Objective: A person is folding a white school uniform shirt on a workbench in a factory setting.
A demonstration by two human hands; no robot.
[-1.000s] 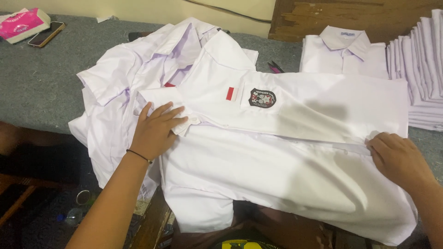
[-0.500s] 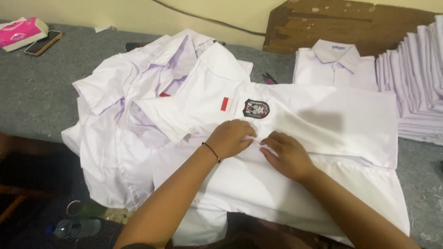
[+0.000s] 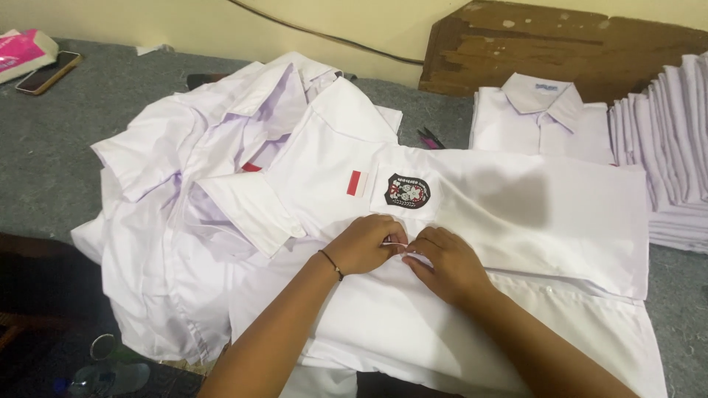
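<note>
Left hand: left hand (image 3: 366,245) rests knuckles-up on the white shirt (image 3: 472,221), fingers curled in and pinching the shirt's front edge; a dark wristband (image 3: 331,264) sits on the wrist.
Right hand: right hand (image 3: 446,263) lies just beside the left, fingertips touching it, fingers bent and pinched on the same edge of cloth. What exactly sits between the fingertips is too small to tell.
Shirt position: spread flat directly under both hands, its collar end toward the person's left and its hem toward the right.
Key relation: the shirt's long axis runs left to right across the view; the pinched spot is on the front edge, just below the dark badge (image 3: 406,191) and small red-and-white patch (image 3: 357,183). Both hands are equally near it, meeting from either side.
Left side: a loose heap of white shirts (image 3: 184,191) lies under and to the left of the spread shirt, on the grey table (image 3: 51,140).
Farther back: a folded shirt (image 3: 542,121) with its collar up, touching the far edge of the spread shirt.
Far right: a stack of folded shirts (image 3: 678,147), edges toward the camera.
Far left corner: a phone (image 3: 48,71) beside a pink-and-white packet (image 3: 22,53).
Behind: a worn wooden board (image 3: 560,51) leaning at the wall.
</note>
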